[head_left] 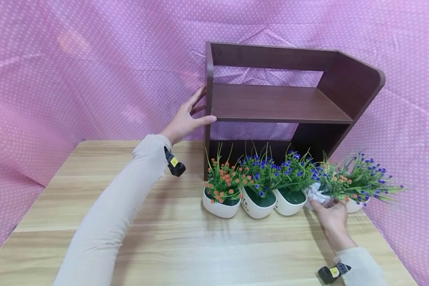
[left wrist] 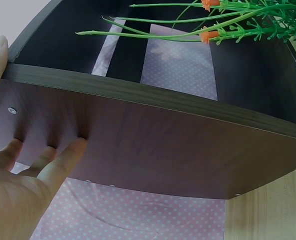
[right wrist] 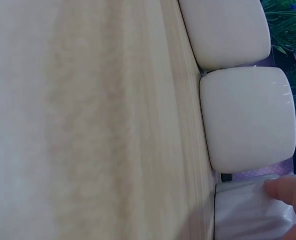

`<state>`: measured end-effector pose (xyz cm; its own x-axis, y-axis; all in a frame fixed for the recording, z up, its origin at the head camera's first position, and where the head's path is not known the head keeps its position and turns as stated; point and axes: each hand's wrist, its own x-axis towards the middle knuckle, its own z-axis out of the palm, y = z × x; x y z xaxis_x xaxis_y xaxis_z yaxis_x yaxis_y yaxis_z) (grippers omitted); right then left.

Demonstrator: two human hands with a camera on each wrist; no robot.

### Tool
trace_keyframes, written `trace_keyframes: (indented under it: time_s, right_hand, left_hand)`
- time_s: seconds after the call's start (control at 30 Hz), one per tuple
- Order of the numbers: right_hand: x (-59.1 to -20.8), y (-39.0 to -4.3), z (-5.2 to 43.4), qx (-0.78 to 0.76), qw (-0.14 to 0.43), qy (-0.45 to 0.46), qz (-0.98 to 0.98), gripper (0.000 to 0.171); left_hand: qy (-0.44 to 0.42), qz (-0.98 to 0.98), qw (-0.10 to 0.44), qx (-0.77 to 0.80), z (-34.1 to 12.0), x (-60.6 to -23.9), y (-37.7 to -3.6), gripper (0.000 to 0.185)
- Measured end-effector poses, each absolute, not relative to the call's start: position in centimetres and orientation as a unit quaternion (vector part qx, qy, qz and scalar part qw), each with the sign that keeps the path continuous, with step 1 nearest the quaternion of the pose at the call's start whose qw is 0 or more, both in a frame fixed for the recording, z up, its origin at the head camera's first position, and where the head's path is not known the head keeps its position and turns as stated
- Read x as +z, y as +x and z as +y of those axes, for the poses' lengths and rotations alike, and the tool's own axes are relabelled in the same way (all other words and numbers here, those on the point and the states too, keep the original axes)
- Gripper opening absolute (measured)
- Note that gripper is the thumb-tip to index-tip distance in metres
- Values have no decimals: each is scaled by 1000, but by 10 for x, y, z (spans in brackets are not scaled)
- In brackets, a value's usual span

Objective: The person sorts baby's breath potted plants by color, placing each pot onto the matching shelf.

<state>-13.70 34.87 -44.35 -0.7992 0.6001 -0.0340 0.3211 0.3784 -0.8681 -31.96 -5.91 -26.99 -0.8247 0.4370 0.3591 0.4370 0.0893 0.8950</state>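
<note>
A dark brown wooden shelf (head_left: 279, 103) stands at the back of the table. My left hand (head_left: 196, 111) is on its left side panel (left wrist: 162, 140): the straight fingers (left wrist: 58, 160) press flat on the outer face and the thumb lies over the front edge. Several white pots of artificial flowers stand in a row before the shelf. My right hand (head_left: 323, 206) grips a crinkled white pot (head_left: 316, 195) with orange flowers, second from the right end. In the right wrist view one fingertip (right wrist: 287, 192) touches that pot (right wrist: 247, 212), beside a smooth pot (right wrist: 250, 117).
The light wooden table (head_left: 164, 238) is ringed by pink dotted cloth (head_left: 93, 71). At the left of the row are an orange-flowered pot (head_left: 219, 204) and a purple-flowered pot (head_left: 257, 204). Another purple-flowered pot (head_left: 354, 204) sits at the far right, close to the table's edge.
</note>
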Motion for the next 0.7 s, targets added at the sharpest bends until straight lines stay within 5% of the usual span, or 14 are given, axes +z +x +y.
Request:
trace_keyframes:
  time_s: [0.7]
  right_hand:
    - [-445, -102, 364, 479, 114, -218, -842, 74]
  left_hand:
    - [-292, -740, -13, -606, -57, -255, -294, 90]
